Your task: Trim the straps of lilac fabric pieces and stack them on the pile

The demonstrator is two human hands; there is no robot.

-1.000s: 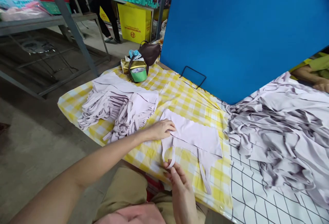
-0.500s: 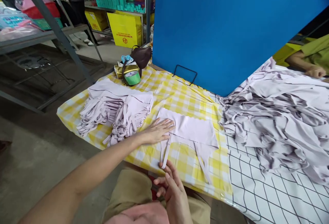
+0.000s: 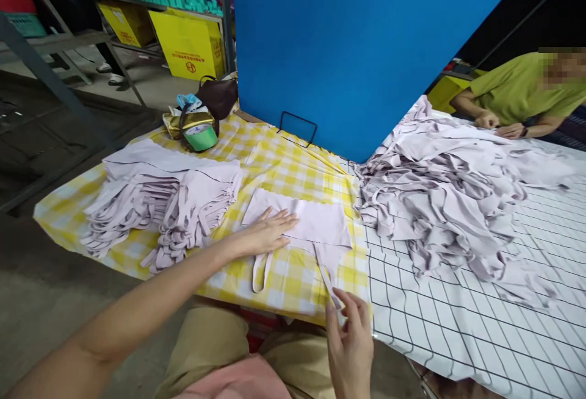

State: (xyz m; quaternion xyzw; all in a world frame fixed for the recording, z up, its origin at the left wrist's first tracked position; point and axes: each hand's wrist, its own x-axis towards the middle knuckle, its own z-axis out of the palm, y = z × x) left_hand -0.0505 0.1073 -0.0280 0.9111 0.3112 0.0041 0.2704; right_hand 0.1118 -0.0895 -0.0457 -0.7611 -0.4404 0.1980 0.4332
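Note:
A pale lilac strappy top (image 3: 315,222) lies flat on the yellow checked cloth, its straps pointing toward me. My left hand (image 3: 265,232) presses on its left part, palm down with fingers spread. Between the thumb and fingers of my right hand (image 3: 350,332) is the end of the top's right strap (image 3: 326,274), near the table's front edge. The left strap (image 3: 260,274) lies in a loop on the cloth. To the left rests a neat stack of matching tops (image 3: 169,194), straps bunched toward me.
A loose heap of lilac pieces (image 3: 458,185) covers part of the white grid cloth (image 3: 412,319). Behind stands a large blue panel (image 3: 357,51) with a black wire stand (image 3: 297,127). Green tape (image 3: 201,136) and a dark bag (image 3: 220,99) sit at the back. A co-worker (image 3: 517,94) sits far right.
My right hand has moved from the left strap to the right strap's end. The left hand stays flat on the top. The view has swung right, showing more of the co-worker.

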